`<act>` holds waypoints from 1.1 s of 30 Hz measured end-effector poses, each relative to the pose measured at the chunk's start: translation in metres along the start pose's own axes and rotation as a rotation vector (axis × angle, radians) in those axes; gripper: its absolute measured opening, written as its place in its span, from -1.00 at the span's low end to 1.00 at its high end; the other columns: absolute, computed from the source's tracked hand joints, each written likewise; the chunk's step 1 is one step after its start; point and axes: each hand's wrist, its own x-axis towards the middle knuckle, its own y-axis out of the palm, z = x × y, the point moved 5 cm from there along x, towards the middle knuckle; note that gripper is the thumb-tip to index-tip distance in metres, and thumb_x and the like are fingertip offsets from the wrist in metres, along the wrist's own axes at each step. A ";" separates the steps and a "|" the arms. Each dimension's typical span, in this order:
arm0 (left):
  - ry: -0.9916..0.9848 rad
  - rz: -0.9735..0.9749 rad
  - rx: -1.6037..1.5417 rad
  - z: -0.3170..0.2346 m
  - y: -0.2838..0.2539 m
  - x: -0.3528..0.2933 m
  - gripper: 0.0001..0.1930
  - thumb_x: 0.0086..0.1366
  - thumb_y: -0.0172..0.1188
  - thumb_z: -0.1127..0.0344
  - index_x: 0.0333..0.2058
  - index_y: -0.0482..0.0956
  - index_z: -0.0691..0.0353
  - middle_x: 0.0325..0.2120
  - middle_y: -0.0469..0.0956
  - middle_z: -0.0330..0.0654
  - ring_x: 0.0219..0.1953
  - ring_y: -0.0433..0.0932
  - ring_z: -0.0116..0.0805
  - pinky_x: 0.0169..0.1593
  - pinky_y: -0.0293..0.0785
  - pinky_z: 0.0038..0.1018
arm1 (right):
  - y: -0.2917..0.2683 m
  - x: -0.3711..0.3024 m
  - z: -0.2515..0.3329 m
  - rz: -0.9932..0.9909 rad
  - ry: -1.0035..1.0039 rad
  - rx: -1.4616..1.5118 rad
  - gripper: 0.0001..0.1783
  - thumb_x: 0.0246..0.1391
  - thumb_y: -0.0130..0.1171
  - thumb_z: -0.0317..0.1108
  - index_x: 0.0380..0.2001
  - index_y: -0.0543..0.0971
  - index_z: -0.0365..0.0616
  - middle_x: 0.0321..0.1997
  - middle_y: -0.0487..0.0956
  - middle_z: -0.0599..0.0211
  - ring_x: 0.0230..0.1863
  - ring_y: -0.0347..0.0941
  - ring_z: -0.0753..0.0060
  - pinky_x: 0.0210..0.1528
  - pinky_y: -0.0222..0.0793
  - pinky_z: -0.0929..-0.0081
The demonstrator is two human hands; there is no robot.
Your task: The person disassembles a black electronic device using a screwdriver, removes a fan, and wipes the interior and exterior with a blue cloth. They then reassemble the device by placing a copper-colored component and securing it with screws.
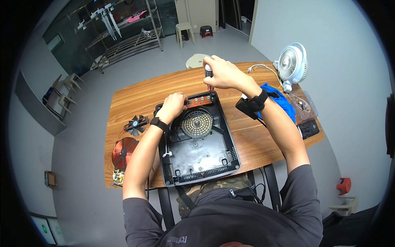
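**Driver over the board's 3 o'clock end, left fingers at its 9**

With the centre of the black housing (195,153) as my clock, a copper-coloured coil (123,150) lies at 9 o'clock and a small black fan (136,125) between 9 and 10. My left hand (173,106) is at 11, fingers bent at the near-left end of the orange circuit board (198,103); I cannot tell whether they pinch it or only rest there. The board sits inside the housing at 12, its long axis running from about 9 to just short of 3. The screwdriver (209,74) stands roughly upright, its shaft reaching down to the board's right end; whether the tip is seated I cannot tell. My right hand (224,74), toward 1 o'clock, is wrapped round the handle, farther from the board than my left.
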 end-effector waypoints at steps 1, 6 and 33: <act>-0.003 -0.003 0.001 0.001 0.001 -0.001 -0.68 0.08 0.46 0.32 -0.15 0.71 0.23 -0.22 0.64 -0.02 -0.09 0.63 0.07 0.00 0.56 -0.12 | 0.001 0.000 0.002 0.017 0.000 0.025 -0.53 0.03 0.27 -0.14 -0.12 0.47 -0.25 -0.15 0.62 -0.11 -0.06 0.58 -0.16 -0.02 0.52 0.06; 0.003 -0.012 0.000 0.000 0.001 0.002 -0.68 0.08 0.46 0.32 -0.15 0.71 0.23 -0.22 0.64 -0.02 -0.08 0.63 0.07 0.01 0.55 -0.12 | 0.013 0.006 -0.001 -0.153 -0.063 0.051 -0.55 0.03 0.28 -0.16 -0.12 0.47 -0.26 -0.24 0.60 -0.05 -0.13 0.57 -0.16 -0.04 0.51 0.08; 0.008 0.007 -0.004 -0.001 0.000 0.000 -0.66 0.10 0.45 0.33 -0.11 0.69 0.25 -0.19 0.63 0.00 -0.06 0.62 0.08 0.04 0.54 -0.11 | 0.017 0.000 -0.002 -0.144 -0.017 0.281 -0.57 -0.03 0.27 -0.37 -0.12 0.38 -0.32 -0.29 0.59 -0.17 -0.26 0.62 -0.19 -0.17 0.55 0.04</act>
